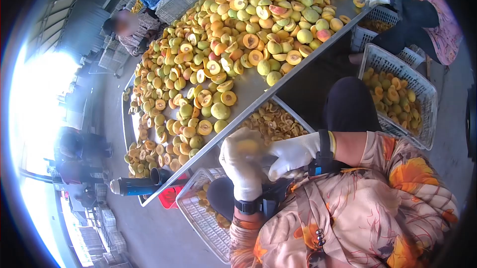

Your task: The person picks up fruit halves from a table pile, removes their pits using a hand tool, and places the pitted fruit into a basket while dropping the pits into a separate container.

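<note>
Both of my hands wear white gloves and meet in front of my lap, just off the table's near edge. My left hand (239, 166) is closed around a yellow peach piece (248, 146), which is smeared by motion. Close against it on the right, my right hand (294, 153) has its fingers curled in. What it holds, if anything, is blurred and hidden. Beyond my hands, a large heap of halved peaches (213, 67), many showing pits or pit hollows, covers much of the metal table (248, 86).
Below the table edge, a crate holds peach scraps (276, 121). White crates (427, 99) (203, 218) with peach pieces stand on both sides of me. A blue cylinder (134, 186) and a red container (170, 197) are at the table's left corner. Co-workers sit around the table.
</note>
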Available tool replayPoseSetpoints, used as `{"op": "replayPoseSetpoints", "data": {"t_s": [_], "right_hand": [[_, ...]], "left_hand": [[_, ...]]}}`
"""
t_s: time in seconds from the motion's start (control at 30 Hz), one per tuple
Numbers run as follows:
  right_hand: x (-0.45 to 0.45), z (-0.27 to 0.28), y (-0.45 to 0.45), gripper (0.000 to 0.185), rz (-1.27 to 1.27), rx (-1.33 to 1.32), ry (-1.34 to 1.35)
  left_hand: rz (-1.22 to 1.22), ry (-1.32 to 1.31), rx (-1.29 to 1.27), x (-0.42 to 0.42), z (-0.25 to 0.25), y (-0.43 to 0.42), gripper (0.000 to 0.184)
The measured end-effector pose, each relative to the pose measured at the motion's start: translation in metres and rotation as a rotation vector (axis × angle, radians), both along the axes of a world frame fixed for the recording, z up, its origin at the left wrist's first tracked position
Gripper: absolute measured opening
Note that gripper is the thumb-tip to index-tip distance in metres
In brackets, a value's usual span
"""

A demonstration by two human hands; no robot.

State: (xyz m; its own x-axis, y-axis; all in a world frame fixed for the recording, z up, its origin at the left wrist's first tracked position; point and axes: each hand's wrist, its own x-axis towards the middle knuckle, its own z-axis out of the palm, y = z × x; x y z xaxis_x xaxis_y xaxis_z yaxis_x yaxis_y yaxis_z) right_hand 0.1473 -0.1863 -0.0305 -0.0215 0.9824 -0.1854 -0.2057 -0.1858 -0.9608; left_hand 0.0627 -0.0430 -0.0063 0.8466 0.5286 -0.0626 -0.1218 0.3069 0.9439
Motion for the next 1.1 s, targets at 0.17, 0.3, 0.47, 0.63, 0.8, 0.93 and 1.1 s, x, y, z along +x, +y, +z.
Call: {"op": "replayPoseSetpoints", "data": {"t_s": [0.17,0.3,0.47,0.63,0.8,0.93,1.1], "right_hand": [[-0.002,-0.011,0.004,0.012,-0.101,0.210,-0.204],[0.004,-0.008,0.001,0.012,0.009,0.108,-0.014],[0.002,-0.021,0.004,0.013,0.107,-0.005,0.365],[-0.002,-0.017,0.013,0.014,0.064,0.041,0.212],[0.001,-0.014,0.013,0.014,0.177,-0.031,0.451],[0.000,-0.016,0.019,0.013,0.208,-0.052,0.335],[-0.012,-0.004,0.023,0.015,0.202,-0.066,0.566]], "left_hand": [[-0.067,-0.032,0.268,0.001,-0.002,0.008,0.050],[-0.123,0.017,0.306,-0.002,0.005,0.012,0.054],[-0.031,-0.022,0.303,-0.001,-0.011,0.007,0.055],[0.076,0.007,0.315,-0.002,-0.005,0.007,0.055],[0.056,-0.048,0.234,-0.005,-0.007,0.008,0.055],[0.006,-0.078,0.601,-0.012,-0.009,0.018,0.059],[0.028,-0.045,0.411,-0.015,0.001,0.024,0.062]]}}
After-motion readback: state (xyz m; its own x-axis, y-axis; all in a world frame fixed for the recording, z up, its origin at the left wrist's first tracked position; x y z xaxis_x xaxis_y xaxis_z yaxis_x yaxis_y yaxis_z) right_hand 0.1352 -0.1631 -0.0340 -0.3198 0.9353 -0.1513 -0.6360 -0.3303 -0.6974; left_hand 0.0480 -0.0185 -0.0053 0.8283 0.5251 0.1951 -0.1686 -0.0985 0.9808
